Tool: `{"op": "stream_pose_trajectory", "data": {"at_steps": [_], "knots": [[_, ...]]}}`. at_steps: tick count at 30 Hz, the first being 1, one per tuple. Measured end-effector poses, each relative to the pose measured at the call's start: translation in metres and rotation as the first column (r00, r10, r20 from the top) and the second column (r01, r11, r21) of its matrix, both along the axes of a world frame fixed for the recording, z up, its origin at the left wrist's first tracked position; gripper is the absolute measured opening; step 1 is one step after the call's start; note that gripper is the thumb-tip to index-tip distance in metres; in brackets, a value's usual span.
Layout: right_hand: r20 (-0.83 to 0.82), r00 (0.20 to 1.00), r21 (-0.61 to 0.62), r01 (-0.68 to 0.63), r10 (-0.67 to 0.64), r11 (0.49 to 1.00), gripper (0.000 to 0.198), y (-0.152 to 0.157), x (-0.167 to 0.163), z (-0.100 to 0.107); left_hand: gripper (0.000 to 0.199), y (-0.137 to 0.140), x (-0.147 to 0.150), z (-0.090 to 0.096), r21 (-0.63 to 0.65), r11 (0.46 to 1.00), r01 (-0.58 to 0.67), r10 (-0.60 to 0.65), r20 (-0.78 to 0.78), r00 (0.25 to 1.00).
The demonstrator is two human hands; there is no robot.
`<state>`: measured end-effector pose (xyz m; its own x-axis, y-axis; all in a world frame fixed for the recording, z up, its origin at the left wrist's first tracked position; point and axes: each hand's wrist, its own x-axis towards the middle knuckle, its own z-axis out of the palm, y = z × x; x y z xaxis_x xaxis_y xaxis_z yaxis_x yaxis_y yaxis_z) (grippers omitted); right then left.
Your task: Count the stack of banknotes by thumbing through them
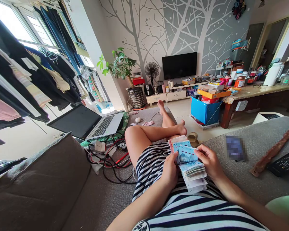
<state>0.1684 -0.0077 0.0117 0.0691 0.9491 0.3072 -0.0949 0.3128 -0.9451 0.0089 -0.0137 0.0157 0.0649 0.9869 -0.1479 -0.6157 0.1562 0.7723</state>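
Banknotes [188,158] over striped lap [155,158]; L grip [170,168] clamped on wad's left side, prob. steadying it; R grip [210,162] pinches top note's right edge, prob. keeping it controlled w/o slipping.

On my screen now, the left hand [170,169] grips a folded wad of banknotes [194,171] over the striped clothing [149,162], and the right hand [211,163] pinches the edge of a blue note [186,154]! I've got an open laptop [103,125] to the left, tangled cables [109,163] beside it, a remote control [283,164] to the right, and a dark television [179,65] beyond.
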Motion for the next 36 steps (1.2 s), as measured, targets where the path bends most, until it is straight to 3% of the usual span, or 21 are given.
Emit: {"op": "stream_pose_trajectory", "data": {"at_steps": [10,36], "knots": [[-0.045,0.995,0.024,-0.086,0.087,0.996,0.047,-0.0023,-0.0002,0.0001,0.036,0.0026,0.0007,-0.0069,-0.006,0.999,-0.038,0.038,-0.01,0.999],[-0.015,0.992,0.079,-0.127,0.129,0.989,0.051,-0.0087,-0.0001,0.0024,0.036,-0.0002,-0.0001,-0.0043,-0.004,1.0,-0.006,0.006,0.036,0.999]]}}
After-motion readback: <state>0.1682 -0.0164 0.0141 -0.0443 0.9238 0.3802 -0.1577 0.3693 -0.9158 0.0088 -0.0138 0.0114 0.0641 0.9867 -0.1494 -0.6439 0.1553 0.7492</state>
